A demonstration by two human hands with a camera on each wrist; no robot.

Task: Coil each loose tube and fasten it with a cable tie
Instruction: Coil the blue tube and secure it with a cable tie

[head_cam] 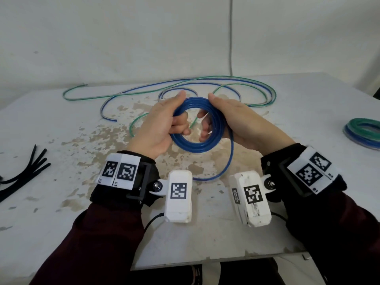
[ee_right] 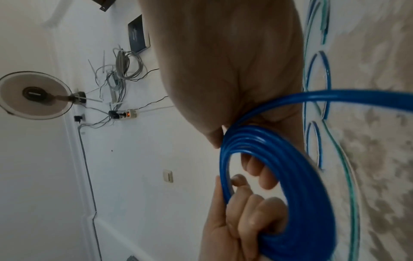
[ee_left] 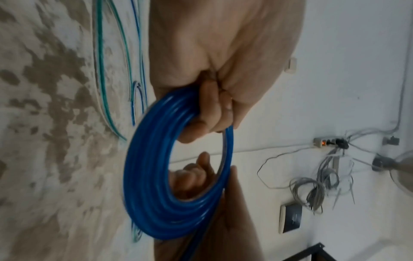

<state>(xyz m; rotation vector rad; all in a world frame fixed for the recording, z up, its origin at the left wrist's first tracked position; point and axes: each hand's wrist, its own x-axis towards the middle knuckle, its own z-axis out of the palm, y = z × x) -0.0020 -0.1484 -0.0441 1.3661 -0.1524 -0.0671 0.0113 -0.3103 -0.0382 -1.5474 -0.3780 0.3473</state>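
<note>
Both hands grip the blue tube coil (head_cam: 197,125) above the tabletop (head_cam: 287,124): left hand (head_cam: 158,128) and right hand (head_cam: 242,126) curl their fingers through it, fingertips partly hidden; its tail passes behind the wrist cameras.

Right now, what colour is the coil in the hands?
Solid blue coil, clearest in the head view.

Dark maroon sleeves (head_cam: 98,239) are worn on both arms. Black wrist straps (head_cam: 144,182) are fitted with white fiducial-marker tags (head_cam: 120,171). White boxy camera units (head_cam: 180,195) with black cables are mounted beside them.
</note>
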